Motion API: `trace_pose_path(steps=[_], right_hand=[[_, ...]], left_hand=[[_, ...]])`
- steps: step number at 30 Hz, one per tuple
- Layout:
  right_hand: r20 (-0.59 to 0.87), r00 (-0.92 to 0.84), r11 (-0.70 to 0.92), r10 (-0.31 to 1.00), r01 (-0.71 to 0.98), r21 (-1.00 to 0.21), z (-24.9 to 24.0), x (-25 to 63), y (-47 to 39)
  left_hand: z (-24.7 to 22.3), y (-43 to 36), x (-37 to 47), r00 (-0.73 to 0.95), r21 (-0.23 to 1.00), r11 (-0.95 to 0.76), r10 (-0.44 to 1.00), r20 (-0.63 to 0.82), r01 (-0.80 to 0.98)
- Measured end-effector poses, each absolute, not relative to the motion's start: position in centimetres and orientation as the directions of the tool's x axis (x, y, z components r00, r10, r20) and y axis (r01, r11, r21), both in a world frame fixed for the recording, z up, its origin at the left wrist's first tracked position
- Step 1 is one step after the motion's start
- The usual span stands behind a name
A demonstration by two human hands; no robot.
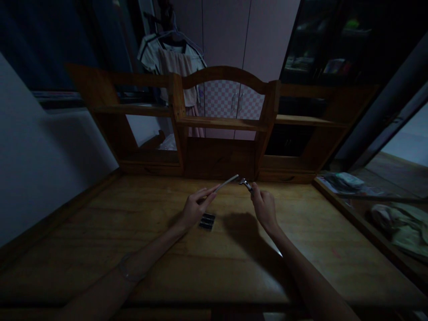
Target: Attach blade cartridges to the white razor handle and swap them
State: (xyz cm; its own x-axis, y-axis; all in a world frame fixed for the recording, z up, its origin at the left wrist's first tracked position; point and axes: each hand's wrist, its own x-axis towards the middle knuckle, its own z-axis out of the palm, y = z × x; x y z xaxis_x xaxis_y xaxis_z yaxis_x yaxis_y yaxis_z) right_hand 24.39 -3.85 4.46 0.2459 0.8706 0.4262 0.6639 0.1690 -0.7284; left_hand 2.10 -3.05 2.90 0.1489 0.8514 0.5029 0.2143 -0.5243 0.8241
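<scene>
My left hand (195,207) is closed around a thin, pale, flat object (228,181), seen nearly edge-on and tilted up toward the right. I cannot make out its kind. In my right hand (265,207) is a razor (246,184) with a shiny metal head and a darker handle, its head pointing left. The tip of the pale object and the razor head are close together, apparently with a small gap. Below, beside my left hand, a small black case (207,221) with dark sections lies on the wooden desk (147,249).
A wooden shelf unit (222,122) with open compartments and drawers stands along the desk's back edge. Clothes (177,58) hang behind it, before pink cupboard doors (225,35). To the right, beyond the desk's raised edge, lie folded fabric (404,225) and a plastic bag (347,179).
</scene>
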Motion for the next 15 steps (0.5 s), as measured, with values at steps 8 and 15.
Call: trace_pose_path(steps=[8,15], right_hand=[[0.383,0.242,0.171,0.891,0.604,-0.779,4.58,24.29,-3.8],[0.371,0.236,0.176,0.898,0.58,-0.795,4.33,24.37,-3.71]], left_hand=[[2.72,-3.07,2.25,0.141,0.8,-0.552,0.834,0.534,0.235],[2.72,-3.29,2.2,0.188,0.786,-0.564,0.826,0.532,0.254]])
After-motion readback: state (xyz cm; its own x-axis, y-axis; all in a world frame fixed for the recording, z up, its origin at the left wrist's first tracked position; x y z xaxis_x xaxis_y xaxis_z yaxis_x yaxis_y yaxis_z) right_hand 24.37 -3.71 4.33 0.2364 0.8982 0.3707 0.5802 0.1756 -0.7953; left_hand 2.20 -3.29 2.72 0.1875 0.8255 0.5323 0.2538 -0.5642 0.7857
